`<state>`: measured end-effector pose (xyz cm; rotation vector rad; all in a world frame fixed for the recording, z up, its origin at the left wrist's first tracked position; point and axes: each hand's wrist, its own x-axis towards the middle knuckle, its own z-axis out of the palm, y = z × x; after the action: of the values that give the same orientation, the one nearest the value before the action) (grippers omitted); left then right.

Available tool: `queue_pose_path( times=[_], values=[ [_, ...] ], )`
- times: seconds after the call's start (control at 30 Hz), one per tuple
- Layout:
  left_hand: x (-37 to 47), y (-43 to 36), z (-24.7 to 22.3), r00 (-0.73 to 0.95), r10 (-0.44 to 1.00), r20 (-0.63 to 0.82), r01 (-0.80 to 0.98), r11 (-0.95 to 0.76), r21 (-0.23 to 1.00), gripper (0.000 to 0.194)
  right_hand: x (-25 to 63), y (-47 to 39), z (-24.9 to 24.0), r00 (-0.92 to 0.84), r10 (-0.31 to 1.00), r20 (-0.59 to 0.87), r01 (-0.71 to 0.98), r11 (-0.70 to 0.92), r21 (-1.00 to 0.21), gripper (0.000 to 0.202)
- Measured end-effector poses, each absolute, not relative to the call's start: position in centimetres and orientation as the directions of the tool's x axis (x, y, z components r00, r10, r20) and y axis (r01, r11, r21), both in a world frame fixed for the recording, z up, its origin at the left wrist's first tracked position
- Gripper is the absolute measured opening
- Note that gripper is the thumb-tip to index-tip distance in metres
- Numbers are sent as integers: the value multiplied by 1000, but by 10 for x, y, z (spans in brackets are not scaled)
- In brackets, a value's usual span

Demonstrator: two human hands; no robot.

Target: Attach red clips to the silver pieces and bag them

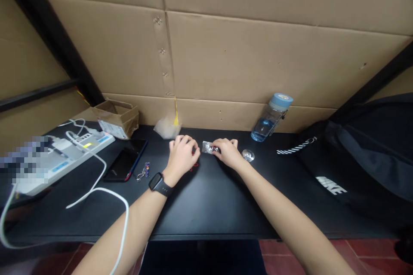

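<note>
My left hand [183,157], wearing a black watch [160,184], is low over the black table with its fingers curled. A thin red cord [194,166] shows at its thumb side; the rest is hidden beneath the hand. Across a small gap, my right hand [228,153] pinches a small shiny clear plastic bag [207,147] between thumb and fingers. Something dark red is at the bag's right end, mostly covered by the fingers. Just right of this hand lies a clear, round dome-like piece [248,155].
Left are a power strip [69,161] with white cables [106,192], a cardboard box [116,116], a tablet-like device [127,160] and a keyring [143,172]. A whitish bag [167,128] with a yellow strip stands behind. A water bottle [270,118] and black backpack [358,167] are right.
</note>
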<state>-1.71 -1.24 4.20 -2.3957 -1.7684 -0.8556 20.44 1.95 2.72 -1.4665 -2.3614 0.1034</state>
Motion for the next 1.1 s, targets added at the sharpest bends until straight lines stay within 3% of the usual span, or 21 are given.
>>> queue_pose_path(
  times=[0.13, 0.27, 0.5, 0.6, 0.87, 1.1],
  values=[
    [-57, 11, 39, 33, 903, 428, 933, -181, 310, 16, 171, 64, 36, -428, 880, 204, 866, 464, -184, 30],
    [-87, 26, 32, 17, 911, 412, 943, -152, 297, 27, 137, 94, 39, -425, 877, 225, 874, 462, -151, 30],
    [-98, 30, 37, -151, 834, 530, 960, -4, 280, 38, 123, 101, 35, -373, 872, 317, 889, 434, -146, 26],
    [-105, 32, 39, -220, 805, 552, 952, 54, 300, 35, 132, 91, 37, -385, 846, 369, 868, 467, -166, 26],
    [-109, 37, 33, -201, 812, 548, 955, 37, 296, 32, 151, 45, 53, -433, 750, 499, 732, 616, -290, 24],
    [-114, 44, 27, -244, 808, 537, 918, 13, 396, 27, 200, -11, 63, -417, 741, 526, 680, 639, -361, 20]
  ],
)
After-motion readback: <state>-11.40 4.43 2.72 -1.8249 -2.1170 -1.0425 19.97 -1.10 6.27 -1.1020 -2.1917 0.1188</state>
